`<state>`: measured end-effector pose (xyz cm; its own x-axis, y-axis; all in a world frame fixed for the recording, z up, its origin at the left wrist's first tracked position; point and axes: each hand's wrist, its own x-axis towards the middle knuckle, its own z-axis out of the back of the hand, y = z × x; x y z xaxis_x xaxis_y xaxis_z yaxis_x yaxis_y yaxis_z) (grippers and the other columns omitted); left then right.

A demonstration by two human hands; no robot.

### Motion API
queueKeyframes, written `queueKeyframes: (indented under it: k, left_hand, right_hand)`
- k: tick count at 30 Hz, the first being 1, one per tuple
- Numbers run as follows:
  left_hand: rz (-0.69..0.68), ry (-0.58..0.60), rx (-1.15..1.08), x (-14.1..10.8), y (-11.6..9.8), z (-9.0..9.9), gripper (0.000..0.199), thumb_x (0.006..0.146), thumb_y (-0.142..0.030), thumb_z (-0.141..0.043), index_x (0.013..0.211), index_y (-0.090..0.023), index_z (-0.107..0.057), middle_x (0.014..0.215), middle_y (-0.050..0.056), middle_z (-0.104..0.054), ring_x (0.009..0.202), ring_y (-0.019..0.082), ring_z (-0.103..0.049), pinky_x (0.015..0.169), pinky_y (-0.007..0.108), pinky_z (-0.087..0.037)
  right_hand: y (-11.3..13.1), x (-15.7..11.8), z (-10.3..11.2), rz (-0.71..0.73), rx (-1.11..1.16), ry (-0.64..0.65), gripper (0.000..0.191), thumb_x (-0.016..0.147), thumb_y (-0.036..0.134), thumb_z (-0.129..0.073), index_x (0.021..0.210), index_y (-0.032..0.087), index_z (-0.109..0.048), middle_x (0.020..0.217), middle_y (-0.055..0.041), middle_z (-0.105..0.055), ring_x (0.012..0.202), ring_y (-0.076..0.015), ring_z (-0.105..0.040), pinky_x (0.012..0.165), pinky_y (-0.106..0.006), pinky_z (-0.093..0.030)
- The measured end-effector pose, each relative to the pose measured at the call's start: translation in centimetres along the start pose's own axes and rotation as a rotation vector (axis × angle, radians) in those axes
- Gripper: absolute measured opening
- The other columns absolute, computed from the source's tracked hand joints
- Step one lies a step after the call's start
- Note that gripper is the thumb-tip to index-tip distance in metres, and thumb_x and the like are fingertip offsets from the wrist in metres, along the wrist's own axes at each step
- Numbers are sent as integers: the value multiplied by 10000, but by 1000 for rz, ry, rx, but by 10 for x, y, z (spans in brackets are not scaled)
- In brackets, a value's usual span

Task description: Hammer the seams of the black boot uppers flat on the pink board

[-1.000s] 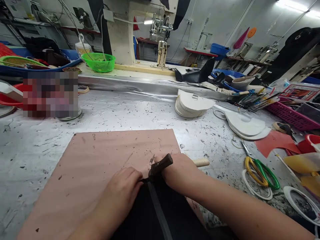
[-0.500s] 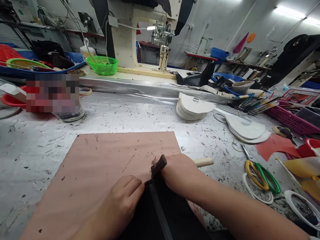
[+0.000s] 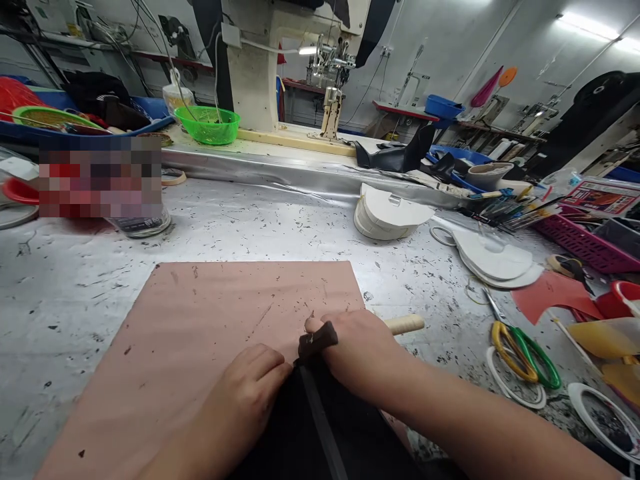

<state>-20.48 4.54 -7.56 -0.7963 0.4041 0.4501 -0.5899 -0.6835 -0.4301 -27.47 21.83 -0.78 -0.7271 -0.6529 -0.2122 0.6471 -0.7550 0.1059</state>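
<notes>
Hammer (image 3: 319, 341) is well apart from blue tub (image 3: 156, 108) holding cloth (image 3: 94, 87).

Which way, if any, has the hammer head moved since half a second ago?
Yes, slightly: judged against the far edge of the pink board, the hammer head sits lower in view.

Bright, cool light from an overhead tube lamp (image 3: 590, 27), glare on the silvery tabletop (image 3: 250, 227), pixelated patch (image 3: 100, 180) at left
</notes>
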Motion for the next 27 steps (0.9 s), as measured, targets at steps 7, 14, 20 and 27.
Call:
queueKeyframes:
  k: [7, 14, 20, 27]
  left_hand:
    - [-32, -6, 124, -4, -3, -4, 210, 885, -74, -386, 826, -151, -572, 740, 36, -566, 660, 156, -531, 586, 274, -448]
    - [15, -35, 122, -6, -2, -5, 224, 874, -87, -378, 753, -184, -540, 726, 11, -558, 624, 138, -532, 557, 245, -439]
    - [47, -9, 137, -9, -2, -4, 213, 871, -93, -378, 748, -188, -523, 692, 1, -526, 586, 130, -505, 514, 235, -407]
    - [-29, 29, 209, -7, -9, -1, 251, 805, -4, -359, 747, -170, -538, 672, 23, -550, 570, 155, -519, 499, 259, -440]
  right_hand:
    - [7, -4, 4, 26, -24, -6, 121, 786, 107, -493, 769, 199, -569, 692, -10, -633, 582, -161, -543, 480, -265, -217]
    - [8, -2, 4, 17, -41, 7, 141, 793, 96, -485, 761, 201, -575, 707, -6, -640, 608, -166, -562, 485, -277, -242]
    - [13, 1, 12, 39, -61, 19, 137, 816, 120, -465, 803, 202, -574, 730, -15, -650, 625, -171, -589, 498, -270, -303]
    - [18, 6, 13, 92, -108, -3, 130, 815, 125, -464, 817, 198, -571, 710, -36, -650, 596, -189, -594, 486, -264, -328]
